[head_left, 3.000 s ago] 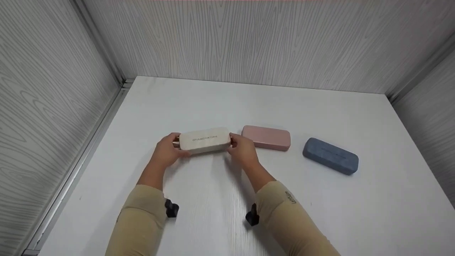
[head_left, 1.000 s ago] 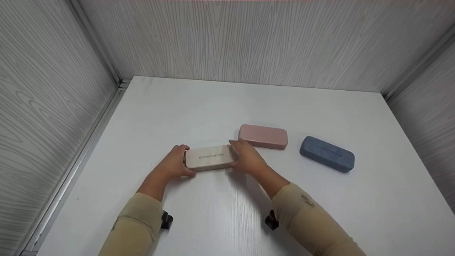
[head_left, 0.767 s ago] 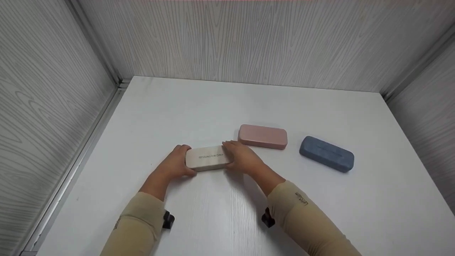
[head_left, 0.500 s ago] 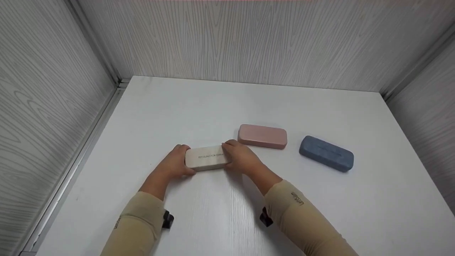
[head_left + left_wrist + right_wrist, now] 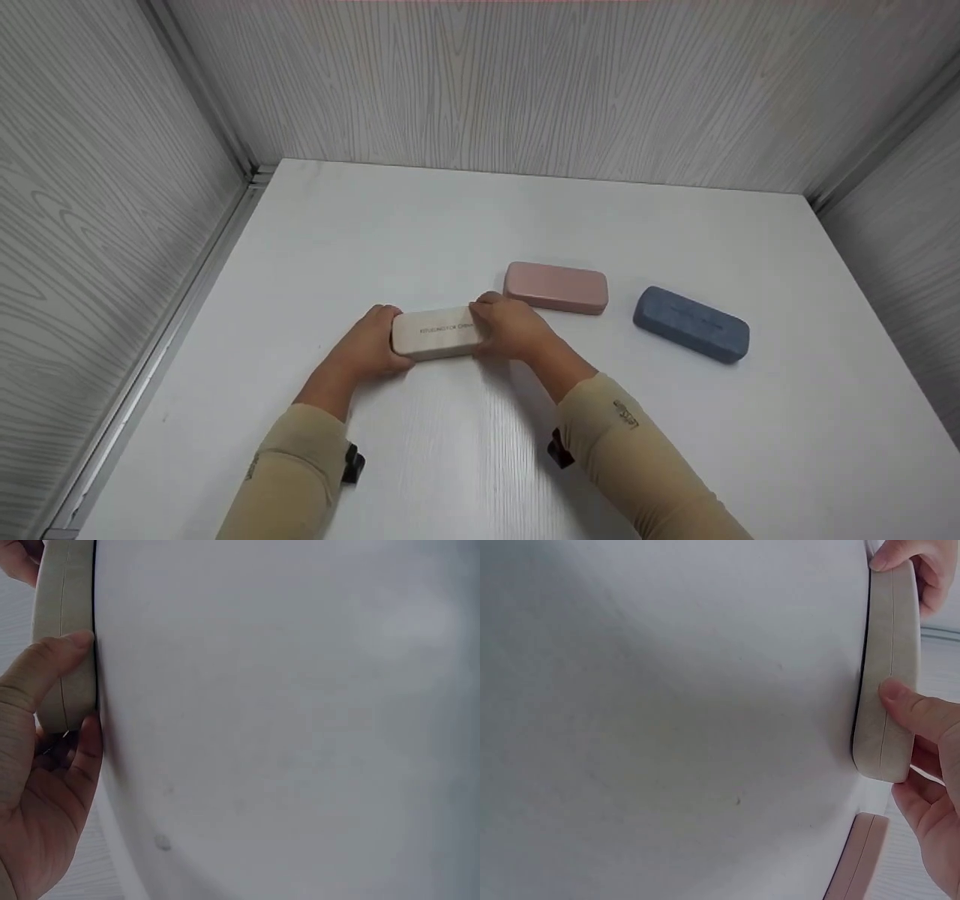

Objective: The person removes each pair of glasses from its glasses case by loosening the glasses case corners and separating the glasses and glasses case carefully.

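Observation:
A cream glasses case point(image 5: 433, 334) with dark lettering on its lid lies lengthwise between the two hands, its lid down. My left hand point(image 5: 367, 346) grips its left end, thumb along the front side and fingers round the back. The right hand point(image 5: 514, 328) holds the other end, fingertips curled over the top edge. In the right wrist view, the right thumb point(image 5: 897, 690) presses the case's side at the seam point(image 5: 889, 645). The left thumb point(image 5: 75, 640) lies across the same seam in the left wrist view. The right hand covers the case's right end in the head view.
Just behind the right hand lies a pink glasses case point(image 5: 556, 285). Farther right a blue glasses case point(image 5: 691, 324) sits at an angle. The white table point(image 5: 375, 225) meets a wood-grain panel point(image 5: 480, 90) at the back, with more panels at both sides.
Since three seconds ago, both hands have brought the cream case nearer to me. The right fingers have shifted from its end onto its top. Over the last half second, hardly anything has moved.

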`<state>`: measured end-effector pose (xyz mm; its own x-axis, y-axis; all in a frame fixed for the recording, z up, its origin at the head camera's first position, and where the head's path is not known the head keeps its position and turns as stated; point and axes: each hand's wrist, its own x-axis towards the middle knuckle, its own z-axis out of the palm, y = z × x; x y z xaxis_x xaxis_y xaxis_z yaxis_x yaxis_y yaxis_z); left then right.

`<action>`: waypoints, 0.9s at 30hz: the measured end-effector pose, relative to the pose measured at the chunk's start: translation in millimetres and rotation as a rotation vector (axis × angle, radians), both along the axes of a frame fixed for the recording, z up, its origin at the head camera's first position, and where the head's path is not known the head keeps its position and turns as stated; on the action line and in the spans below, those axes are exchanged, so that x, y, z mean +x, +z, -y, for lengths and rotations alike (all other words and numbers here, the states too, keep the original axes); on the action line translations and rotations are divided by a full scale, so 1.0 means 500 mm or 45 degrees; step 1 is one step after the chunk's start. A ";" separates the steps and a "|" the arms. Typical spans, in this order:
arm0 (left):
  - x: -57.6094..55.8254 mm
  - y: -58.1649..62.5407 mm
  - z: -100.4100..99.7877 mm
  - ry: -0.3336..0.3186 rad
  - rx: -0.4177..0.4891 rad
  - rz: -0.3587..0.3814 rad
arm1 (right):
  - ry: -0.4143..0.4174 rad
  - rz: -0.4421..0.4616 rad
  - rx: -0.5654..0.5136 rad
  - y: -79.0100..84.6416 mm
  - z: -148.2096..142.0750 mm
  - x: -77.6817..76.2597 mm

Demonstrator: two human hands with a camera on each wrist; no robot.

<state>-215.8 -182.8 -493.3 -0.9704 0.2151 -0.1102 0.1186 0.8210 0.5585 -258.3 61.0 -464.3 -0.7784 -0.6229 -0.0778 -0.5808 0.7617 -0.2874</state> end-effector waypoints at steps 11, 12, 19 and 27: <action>-0.001 -0.003 0.002 0.011 -0.013 0.025 | 0.035 0.120 -0.010 0.014 -0.005 -0.013; 0.000 -0.002 0.003 0.017 -0.010 0.031 | 0.044 0.121 -0.006 0.015 -0.006 -0.014; -0.001 -0.006 0.005 0.056 0.032 0.083 | 0.098 0.138 0.039 0.023 -0.013 -0.023; -0.002 -0.007 0.003 0.077 0.066 0.112 | 0.169 0.168 0.007 0.031 -0.022 -0.035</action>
<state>-216.7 -184.2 -496.8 -0.9688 0.1638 -0.1858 0.0180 0.7947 0.6067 -275.7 71.8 -448.7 -0.6725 -0.7187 -0.1770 -0.6338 0.6827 -0.3637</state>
